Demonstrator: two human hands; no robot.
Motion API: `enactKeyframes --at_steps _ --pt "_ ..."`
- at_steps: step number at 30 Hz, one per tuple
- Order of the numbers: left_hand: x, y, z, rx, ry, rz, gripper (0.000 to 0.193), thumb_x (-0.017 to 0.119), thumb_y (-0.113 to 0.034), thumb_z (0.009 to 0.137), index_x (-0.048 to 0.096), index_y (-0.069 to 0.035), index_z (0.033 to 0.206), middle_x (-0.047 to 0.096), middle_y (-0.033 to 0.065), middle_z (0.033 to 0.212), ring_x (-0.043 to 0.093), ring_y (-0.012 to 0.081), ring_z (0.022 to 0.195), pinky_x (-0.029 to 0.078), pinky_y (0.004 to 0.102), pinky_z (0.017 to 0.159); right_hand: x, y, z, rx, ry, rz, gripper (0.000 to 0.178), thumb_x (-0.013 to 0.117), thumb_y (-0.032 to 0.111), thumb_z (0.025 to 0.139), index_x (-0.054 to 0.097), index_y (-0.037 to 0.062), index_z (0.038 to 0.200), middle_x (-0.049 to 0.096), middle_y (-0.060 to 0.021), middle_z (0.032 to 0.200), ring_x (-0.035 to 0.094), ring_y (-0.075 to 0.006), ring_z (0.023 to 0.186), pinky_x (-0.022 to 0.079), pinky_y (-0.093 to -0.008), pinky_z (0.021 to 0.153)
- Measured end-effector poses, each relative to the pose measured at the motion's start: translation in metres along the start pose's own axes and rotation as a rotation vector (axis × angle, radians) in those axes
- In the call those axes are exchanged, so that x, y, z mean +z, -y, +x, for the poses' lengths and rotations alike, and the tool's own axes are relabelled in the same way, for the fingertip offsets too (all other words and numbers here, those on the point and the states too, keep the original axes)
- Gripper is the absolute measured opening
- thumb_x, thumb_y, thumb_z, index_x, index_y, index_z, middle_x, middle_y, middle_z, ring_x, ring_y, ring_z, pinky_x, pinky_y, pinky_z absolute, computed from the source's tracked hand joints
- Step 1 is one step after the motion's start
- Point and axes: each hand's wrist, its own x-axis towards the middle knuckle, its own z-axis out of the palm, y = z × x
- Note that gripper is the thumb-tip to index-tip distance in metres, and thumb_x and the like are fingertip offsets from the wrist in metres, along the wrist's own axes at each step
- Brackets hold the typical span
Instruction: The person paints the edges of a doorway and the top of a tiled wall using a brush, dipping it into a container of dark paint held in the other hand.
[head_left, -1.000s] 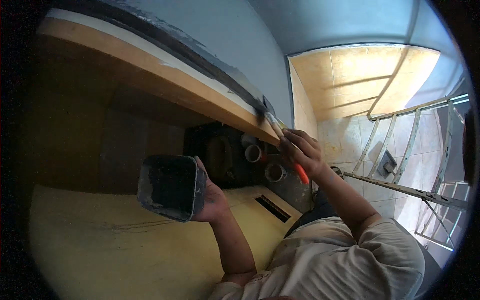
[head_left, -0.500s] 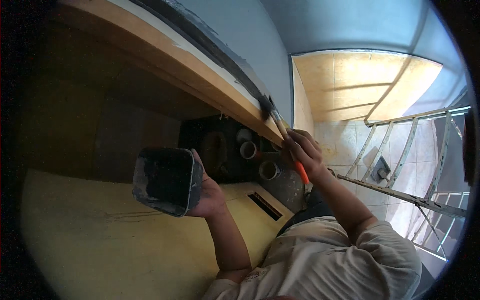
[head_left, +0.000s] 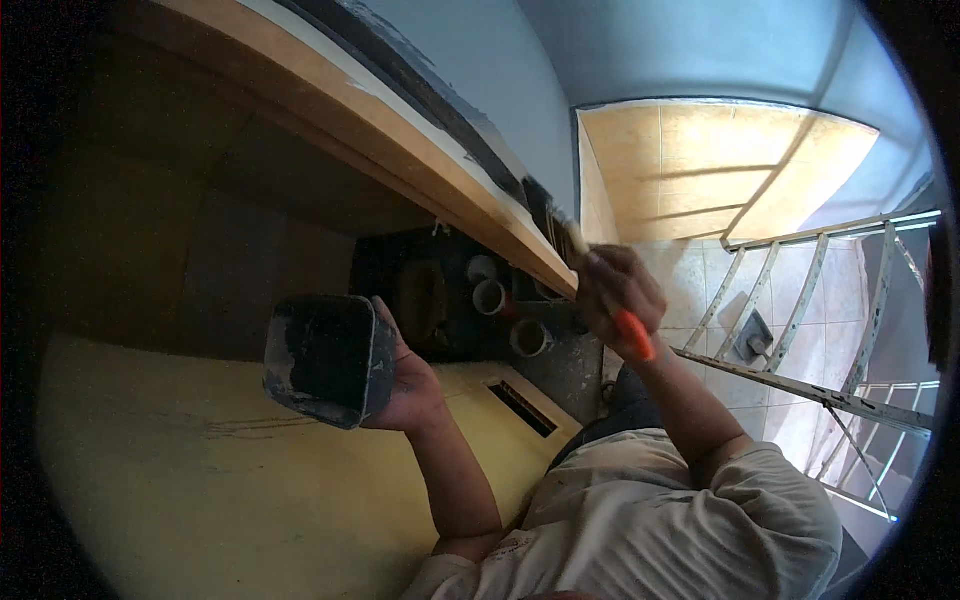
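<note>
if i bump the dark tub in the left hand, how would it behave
The dark tub looks stiff: its squared rim shows no sag. It might tip if bumped, since the left hand holds one side. Its smeared wall could be slippery if wet.

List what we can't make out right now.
All in the head view:
Brush: part of its handle, hidden by the right hand.
Left hand: most fingers, hidden by the tub.
Tub's fill level: lost in shadow.
Cups: contents too small, dark.
Ladder: right end, cut off by the lens rim.
</note>
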Motion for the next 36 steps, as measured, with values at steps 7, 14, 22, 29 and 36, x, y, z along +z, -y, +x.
enactKeyframes --at_steps 7,14,22,29,36 --pt "0.005 0.006 0.0 -0.022 0.009 0.03 0.072 0.062 -0.055 0.097 0.041 -0.021 0.157 0.041 0.0131 0.16 0.041 0.0409 0.146 0.026 0.0646 0.124 0.02 -0.015 -0.004 0.465 -0.146 0.052 0.024 0.074 0.0 0.088 0.068 -0.0015 0.111 0.072 -0.0175 0.103 0.074 -0.0278 0.092 0.058 -0.034 0.081" --pt "0.004 -0.001 0.001 -0.029 -0.024 0.016 0.072 0.06 -0.057 0.098 0.04 -0.021 0.157 0.041 0.0128 0.161 0.041 0.0412 0.145 0.025 0.0648 0.124 0.011 0.005 0.032 0.184 -0.225 0.13 0.024 0.073 -0.004 0.086 0.07 -0.0022 0.11 0.071 -0.0202 0.104 0.074 -0.0285 0.09 0.058 -0.0325 0.073" --pt "0.006 0.001 0.006 -0.037 0.042 0.036 0.07 0.058 -0.054 0.1 0.039 -0.02 0.158 0.041 0.0132 0.16 0.041 0.0415 0.145 0.023 0.0645 0.125 0.015 -0.004 0.032 0.078 -0.186 0.11 0.031 0.074 -0.007 0.081 0.068 -0.0059 0.11 0.069 -0.0205 0.102 0.072 -0.0296 0.086 0.058 -0.0329 0.072" --pt "0.004 0.003 0.007 -0.039 0.078 0.06 0.07 0.059 -0.053 0.1 0.039 -0.02 0.158 0.041 0.0135 0.16 0.041 0.0417 0.145 0.022 0.0646 0.125 0.02 -0.019 0.007 0.088 -0.143 0.094 0.03 0.076 -0.007 0.08 0.069 -0.0052 0.109 0.07 -0.0199 0.102 0.072 -0.0309 0.086 0.058 -0.034 0.072" --pt "0.005 0.007 0.004 -0.025 -0.005 0.032 0.073 0.06 -0.055 0.098 0.037 -0.021 0.159 0.04 0.0129 0.161 0.042 0.0421 0.144 0.022 0.0662 0.125 0.017 -0.022 -0.012 0.166 -0.063 0.12 0.026 0.074 -0.006 0.083 0.069 -0.0054 0.109 0.071 -0.0211 0.102 0.073 -0.031 0.088 0.059 -0.0338 0.074"
